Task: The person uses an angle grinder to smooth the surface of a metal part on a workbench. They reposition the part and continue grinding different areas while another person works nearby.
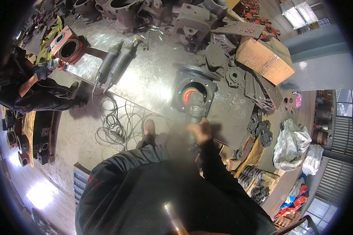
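Note:
My right hand (pixel 200 131) is closed around the body of an angle grinder (pixel 196 111), with its dark sleeve reaching in from below. The grinder's head points away from me, over the round opening of a dark grey metal casting (pixel 179 89) with a square flange and bolt holes. Inside that opening an orange-red ring or disc (pixel 189 94) shows beside the head; I cannot make out if it touches the wall. Behind the casting stands a dark round flange (pixel 196 71). My left hand does not show; a dark blur covers the area left of the grinder.
Two grey straight grinders (pixel 122 62) lie on the metal table (pixel 153 74), their cables (pixel 113 123) tangled on the floor. Castings (pixel 190 23) and a cardboard box (pixel 264 58) crowd the back and right. At the left another person (pixel 35 84) holds a tool against a red casting (pixel 69 46).

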Demonstrator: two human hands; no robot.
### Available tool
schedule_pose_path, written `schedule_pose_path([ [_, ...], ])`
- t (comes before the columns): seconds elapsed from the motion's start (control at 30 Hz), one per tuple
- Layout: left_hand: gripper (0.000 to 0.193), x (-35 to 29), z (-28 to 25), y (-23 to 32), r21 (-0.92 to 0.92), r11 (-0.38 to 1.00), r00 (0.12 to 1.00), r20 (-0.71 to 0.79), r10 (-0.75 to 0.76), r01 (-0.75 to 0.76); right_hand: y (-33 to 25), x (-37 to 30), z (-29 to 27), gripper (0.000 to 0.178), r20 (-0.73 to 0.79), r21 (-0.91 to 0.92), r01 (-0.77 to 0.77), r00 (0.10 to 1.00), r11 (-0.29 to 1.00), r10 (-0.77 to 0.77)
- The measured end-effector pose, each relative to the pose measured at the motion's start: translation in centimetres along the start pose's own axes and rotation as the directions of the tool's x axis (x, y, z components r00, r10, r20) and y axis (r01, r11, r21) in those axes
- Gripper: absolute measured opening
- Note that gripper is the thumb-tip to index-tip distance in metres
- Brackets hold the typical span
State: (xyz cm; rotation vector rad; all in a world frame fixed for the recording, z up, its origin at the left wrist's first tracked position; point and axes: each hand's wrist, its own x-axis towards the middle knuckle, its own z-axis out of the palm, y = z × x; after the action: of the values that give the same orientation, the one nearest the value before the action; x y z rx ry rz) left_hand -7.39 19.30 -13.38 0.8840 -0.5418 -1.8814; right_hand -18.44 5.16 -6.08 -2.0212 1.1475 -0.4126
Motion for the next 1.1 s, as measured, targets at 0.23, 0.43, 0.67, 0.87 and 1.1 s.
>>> schedule_pose_path([
  [0.23, 0.03, 0.1, 0.0, -0.4, -0.035, 0.999, 1.0, 0.001, 0.001, -0.001, -0.1, -0.3, 1.7, 0.036, -0.322, -0.129, 0.391, 0.853, 0.911, -0.411],
  [0.43, 0.031, 0.0, -0.1, -0.7, -0.069, 0.998, 1.0, 0.006, -0.001, 0.001, 1.2, -0.7, 0.7, 0.039, 0.073, 0.356, -0.043, 0.997, 0.934, 0.018],
  [0.67, 0.031, 0.4, -0.3, -0.9, -0.111, 0.994, 1.0, 0.015, -0.01, 0.012, 1.9, 0.6, 1.5, 0.042, 0.057, 0.123, -0.376, 0.927, 0.918, 0.372],
  [0.87, 0.032, 0.4, -0.5, -1.1, -0.185, 0.982, 1.0, 0.021, -0.018, 0.022, -0.1, 0.2, -0.4, 0.046, 0.219, 0.262, -0.517, 0.854, 0.815, 0.471],
  [1.1, 0.033, 0.5, -1.4, -3.4, -0.478, 0.878, 0.998, 0.057, -0.015, 0.041, -1.8, -0.1, -1.0, 0.04, 0.125, 0.408, -0.219, 0.975, 0.886, 0.184],
])
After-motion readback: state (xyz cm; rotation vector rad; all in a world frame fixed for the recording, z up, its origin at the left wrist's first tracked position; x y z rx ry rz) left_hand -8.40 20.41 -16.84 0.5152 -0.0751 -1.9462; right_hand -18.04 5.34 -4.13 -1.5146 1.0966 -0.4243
